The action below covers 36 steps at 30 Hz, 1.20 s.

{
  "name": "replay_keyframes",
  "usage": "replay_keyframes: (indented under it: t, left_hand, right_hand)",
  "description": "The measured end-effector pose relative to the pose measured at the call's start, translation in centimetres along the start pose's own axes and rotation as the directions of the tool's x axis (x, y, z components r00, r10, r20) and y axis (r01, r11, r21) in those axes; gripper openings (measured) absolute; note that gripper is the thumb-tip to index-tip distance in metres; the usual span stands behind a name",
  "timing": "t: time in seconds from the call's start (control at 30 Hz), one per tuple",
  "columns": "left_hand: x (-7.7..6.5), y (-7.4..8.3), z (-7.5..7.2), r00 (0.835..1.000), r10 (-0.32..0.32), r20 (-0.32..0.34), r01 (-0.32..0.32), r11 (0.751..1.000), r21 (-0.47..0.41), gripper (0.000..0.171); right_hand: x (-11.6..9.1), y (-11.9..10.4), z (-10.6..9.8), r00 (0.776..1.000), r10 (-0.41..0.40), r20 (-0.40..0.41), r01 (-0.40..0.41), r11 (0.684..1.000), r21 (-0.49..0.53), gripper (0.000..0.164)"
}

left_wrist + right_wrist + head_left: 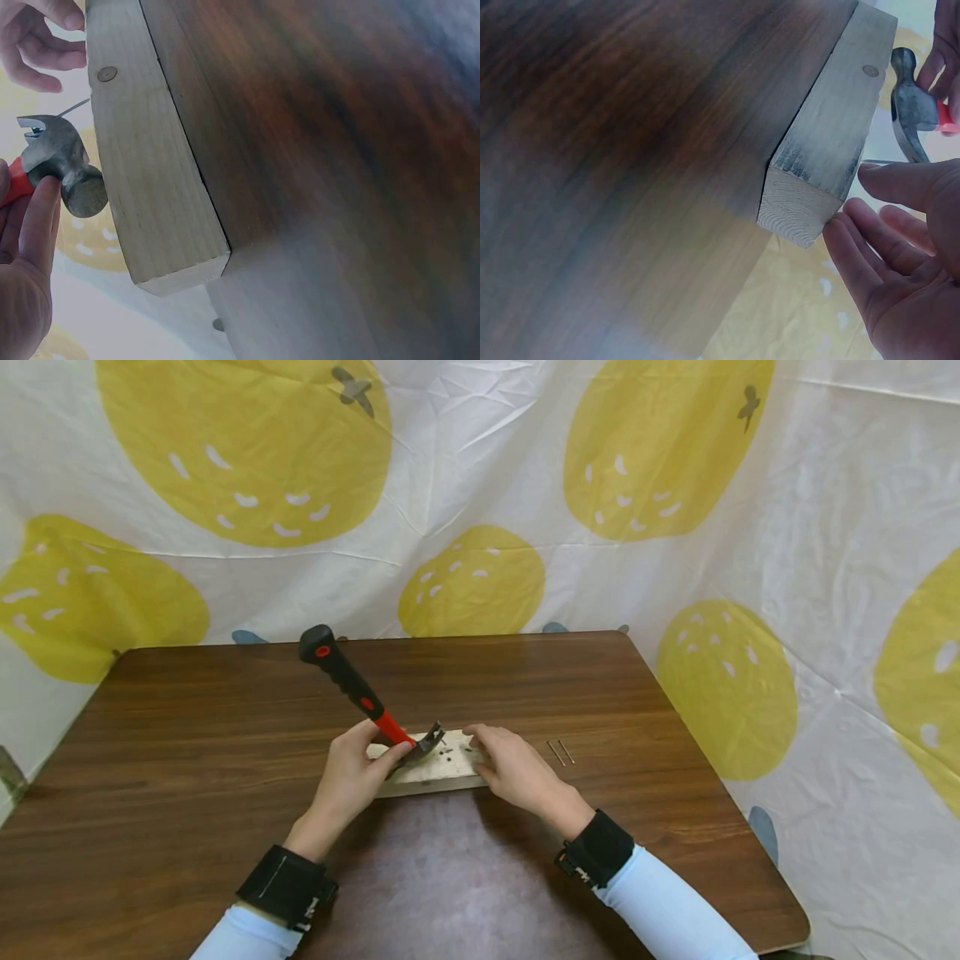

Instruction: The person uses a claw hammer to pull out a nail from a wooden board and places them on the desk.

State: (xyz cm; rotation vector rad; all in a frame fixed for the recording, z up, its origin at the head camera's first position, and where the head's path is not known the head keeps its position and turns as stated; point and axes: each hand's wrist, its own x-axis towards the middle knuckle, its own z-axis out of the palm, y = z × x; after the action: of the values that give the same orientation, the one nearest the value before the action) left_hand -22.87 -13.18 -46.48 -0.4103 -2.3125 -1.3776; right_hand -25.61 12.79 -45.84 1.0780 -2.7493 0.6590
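Observation:
A claw hammer [348,681] with a black and red handle stands tilted over a pale wood block [431,787], its handle leaning up and left. My left hand [352,766] grips it low, at the red neck beside the steel head [58,154]. The claw points right, beside a thin nail [73,107] that sticks out of the block's top. My right hand [517,768] is at the block's right end, fingers loosely bent and spread, fingertips right at the block's edge. Its thumb [896,184] lies close by the nail.
Two loose nails [561,752] lie on the brown wooden table [187,760], right of my right hand. Small dark marks dot the block's top, and a round knot [107,73] shows on its side. Behind the table hangs a white cloth [480,460] with yellow fruit shapes.

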Motion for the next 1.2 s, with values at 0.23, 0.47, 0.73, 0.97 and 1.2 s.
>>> replay_keyframes:
  t: [0.23, 0.47, 0.73, 0.97, 1.2]
  left_hand:
    - [-0.3, 0.0, -0.2, 1.000, -0.019, 0.004, 0.020, 1.000, -0.025, 0.018]
    - [-0.6, -0.3, -0.1, 1.000, 0.002, 0.026, -0.001, 0.999, -0.052, 0.018]
    - [-0.6, -0.2, -0.5, 0.999, 0.003, 0.051, 0.000, 0.998, -0.057, 0.017]
    - [-0.7, 0.5, -0.9, 0.996, 0.052, 0.074, -0.050, 0.998, -0.029, 0.018]
    - [-1.0, 1.1, -1.1, 0.992, 0.067, 0.106, -0.064, 0.998, -0.030, 0.016]
  right_hand:
    - [0.1, -0.2, 0.0, 0.999, -0.019, -0.033, 0.020, 0.999, 0.038, 0.052]
    - [0.5, -0.4, 0.3, 0.991, -0.085, -0.108, 0.101, 0.983, 0.151, 0.061]
    - [1.1, -1.3, 0.6, 0.962, -0.208, -0.177, 0.247, 0.940, 0.235, 0.054]
    - [1.3, -2.0, 0.5, 0.944, -0.261, -0.201, 0.303, 0.928, 0.218, 0.044]
    - [1.2, -2.3, 0.7, 0.945, -0.261, -0.197, 0.301, 0.929, 0.213, 0.033]
